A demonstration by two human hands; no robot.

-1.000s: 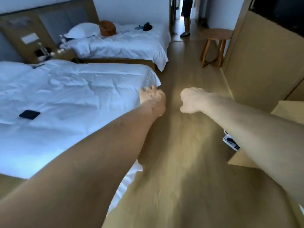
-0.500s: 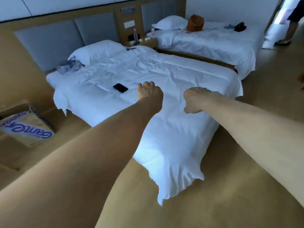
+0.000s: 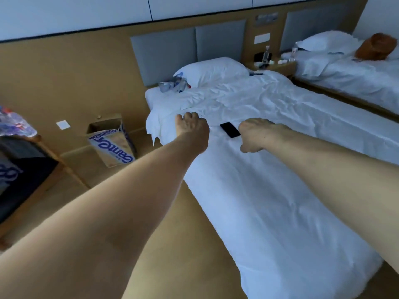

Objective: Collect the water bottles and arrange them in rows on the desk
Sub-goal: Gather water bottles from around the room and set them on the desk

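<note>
While over bed point(image 3: 280, 190) | left hand point(image 3: 192, 130), right hand point(image 3: 254, 134) clenched, empty | bottles point(image 3: 172, 85), apparently, by pillow point(image 3: 211, 70)

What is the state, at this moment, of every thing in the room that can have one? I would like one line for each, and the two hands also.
left hand: fingers curled, holds nothing
right hand: fingers curled, holds nothing
water bottles: lying in a heap beside the pillow
single bottle: upright on the nightstand
cardboard box: top open
phone: flat on the near bed, screen dark
</note>
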